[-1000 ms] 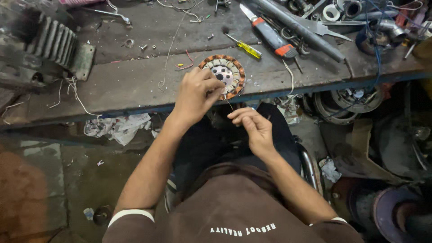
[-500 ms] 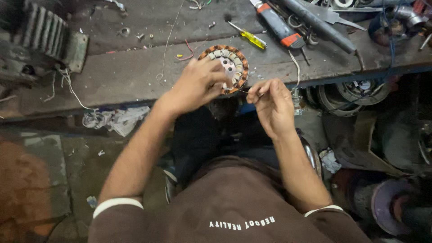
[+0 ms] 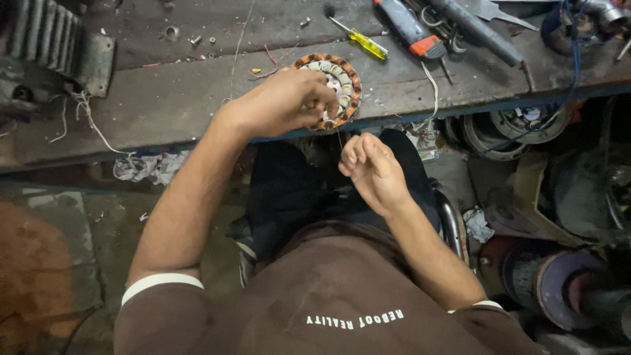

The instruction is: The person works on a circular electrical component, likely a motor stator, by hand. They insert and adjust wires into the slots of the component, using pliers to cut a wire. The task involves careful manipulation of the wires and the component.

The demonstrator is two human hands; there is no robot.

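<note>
Round copper-wound motor coil (image 3: 335, 82) flat at bench (image 3: 164, 98) edge, gripped by left hand (image 3: 286, 102); right hand (image 3: 371, 164) just below, nearer the body, pinching thin wire (image 3: 340, 139).

A worn grey wooden surface (image 3: 164, 98) with a blue-painted front edge spans the top, scratched and dusty. Below it lies a stained concrete floor (image 3: 59, 217) (a rusty orange patch sits at the far left). Crumpled white paper scraps (image 3: 141, 166) rest under the edge. Light is even and dim.
</note>
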